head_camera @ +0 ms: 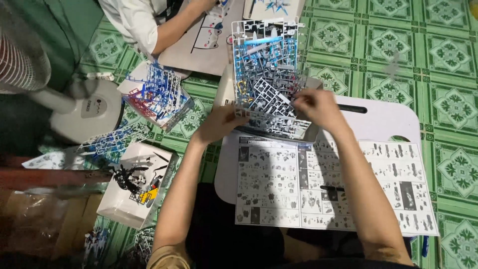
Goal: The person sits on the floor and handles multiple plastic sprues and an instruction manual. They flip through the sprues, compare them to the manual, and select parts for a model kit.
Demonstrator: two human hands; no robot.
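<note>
Both hands (219, 124) (316, 107) hold grey sprue (271, 102) angled rightward.

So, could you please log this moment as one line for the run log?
left hand: steadies grey parts frame | right hand: on same frame, pinching | frames stacked in box | instruction sheet open on white lap table

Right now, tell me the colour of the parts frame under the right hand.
Grey: the parts frame by the right hand shows best in the head view.

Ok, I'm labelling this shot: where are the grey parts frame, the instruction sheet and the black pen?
grey parts frame (266, 97), head view, middle of its lattice.
instruction sheet (279, 184), head view, left page.
black pen (352, 108), head view, its barrel.
</note>
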